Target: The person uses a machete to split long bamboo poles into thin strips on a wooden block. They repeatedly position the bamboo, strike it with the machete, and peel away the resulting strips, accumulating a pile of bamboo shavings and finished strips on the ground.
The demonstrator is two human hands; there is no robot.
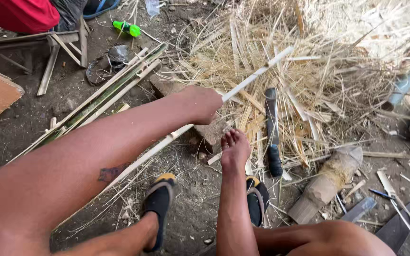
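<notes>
The long pale bamboo strip (pixel 257 72) ran through the left hand (pixel 200 104), whose fingers were curled tight around it, one end jutting beyond them over the heap of shavings (pixel 309 71). The right hand (pixel 234 149) hung just below, fingers loosely bunched, holding nothing. The machete (pixel 272 132) lay just past those fingertips. Split green strips (pixel 105 95) lay stacked well apart, seemingly already finished.

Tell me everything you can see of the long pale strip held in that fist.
The bamboo strip is long, thin, pale and flat, like split cane. It slants from lower left, beside the sandalled foot, to upper right over the heap of shavings. The left hand grips it mid-length in a closed fist.
</notes>
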